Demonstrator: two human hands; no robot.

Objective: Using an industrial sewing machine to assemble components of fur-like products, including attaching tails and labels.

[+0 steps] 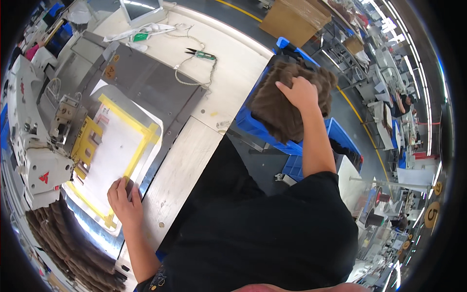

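Observation:
My left hand [125,203] is at the near corner of a flat sewing template [148,134], a clear plate with yellow tape around a white middle. A small dark piece shows between its thumb and fingers, which close on the template there. The template lies on the bed of a white sewing machine [46,170], partly under its head. Out to the right, my right hand [302,93] rests on a pile of brown fur pieces [275,104]. Its fingers are spread and the thumb stands apart. The pile lies on top of a blue crate [247,125].
Green-handled thread snips [203,54] lie on the pale table [233,63] beside a cord. More brown fur [73,248] hangs below the machine. A second blue crate [344,138] and a cardboard box [294,22] stand on the right. Machines and people are farther off.

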